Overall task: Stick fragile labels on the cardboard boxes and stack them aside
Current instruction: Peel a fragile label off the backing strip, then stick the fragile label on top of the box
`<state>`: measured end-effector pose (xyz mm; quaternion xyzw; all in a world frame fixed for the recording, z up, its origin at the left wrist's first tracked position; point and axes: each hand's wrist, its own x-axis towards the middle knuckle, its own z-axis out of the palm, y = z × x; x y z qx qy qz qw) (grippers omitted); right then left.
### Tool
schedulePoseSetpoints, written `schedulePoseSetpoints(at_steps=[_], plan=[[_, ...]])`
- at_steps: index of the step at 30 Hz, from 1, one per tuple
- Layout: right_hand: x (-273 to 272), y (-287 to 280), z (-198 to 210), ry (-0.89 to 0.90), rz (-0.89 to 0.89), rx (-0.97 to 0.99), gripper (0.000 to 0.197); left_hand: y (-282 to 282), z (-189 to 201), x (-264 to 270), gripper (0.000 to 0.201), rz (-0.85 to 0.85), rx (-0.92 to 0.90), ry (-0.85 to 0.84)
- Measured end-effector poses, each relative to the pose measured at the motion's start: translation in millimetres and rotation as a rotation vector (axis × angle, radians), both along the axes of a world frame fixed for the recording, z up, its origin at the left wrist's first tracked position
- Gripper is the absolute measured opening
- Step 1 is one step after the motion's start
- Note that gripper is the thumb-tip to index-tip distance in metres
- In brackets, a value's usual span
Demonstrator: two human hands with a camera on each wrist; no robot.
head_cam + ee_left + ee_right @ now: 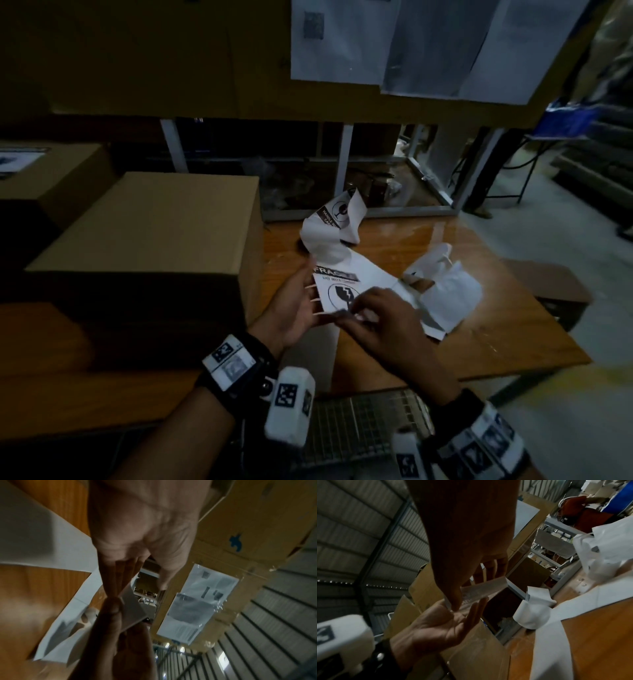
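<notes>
where boxes sit, wooden table, dim warehouse

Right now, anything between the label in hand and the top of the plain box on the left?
Nothing visible. The fragile label is held between the left hand and right hand, just right of the cardboard box. The box top is bare, and the gap between them is open air over the table.

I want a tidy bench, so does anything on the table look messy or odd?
Yes. Crumpled white backing paper lies curled on the table beyond the hands, with more bunched to the right. It looks like peeled label waste.
</notes>
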<state>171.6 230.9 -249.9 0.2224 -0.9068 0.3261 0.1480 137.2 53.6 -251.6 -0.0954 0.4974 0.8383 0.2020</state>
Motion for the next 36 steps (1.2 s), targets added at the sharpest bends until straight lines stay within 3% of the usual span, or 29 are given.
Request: schedulePoseSetpoints(at_steps=[3,6,8,12,14,18,20,24,36], plan=[[32.9,-10.4,-3.8,0.045,0.036,0.061,0.037,-2.0,0.3,20.6,0.019,0.096,-0.177,0.09],[54.4,-10.8,8.0,0.114,0.084,0.059,0.052,-4.2,9.9,34.4,0.017,0.177,-0.279,0.206],[62.6,-8.5,20.9,0.129,0.069,-0.07,0.055,-10.4,27.0,41.0,0.015,0.198,-0.326,0.303],[52.6,-3.4,45.2,0.128,-0.119,-0.347,0.027,-27.1,67.0,54.1,0.014,0.157,-0.404,0.459],[41.6,-6.3,57.0,0.014,-0.179,-0.463,0.02,-36.9,85.3,59.6,0.016,0.153,-0.447,0.498],[30.8,-31.7,81.0,-0.305,-0.011,-0.787,0.018,-61.6,115.0,69.6,0.023,0.189,-0.517,0.569],[29.9,-51.1,91.8,-0.36,0.051,-0.866,0.014,-77.9,126.7,75.6,0.023,0.22,-0.541,0.564],[21.7,-97.5,111.6,-0.413,0.139,-0.818,0.012,-119.6,148.9,81.5,0.022,0.238,-0.595,0.57],[-47.8,-236.8,159.1,-0.217,0.118,-0.593,0.006,-269.5,183.7,28.1,0.014,0.228,-0.788,0.537]])
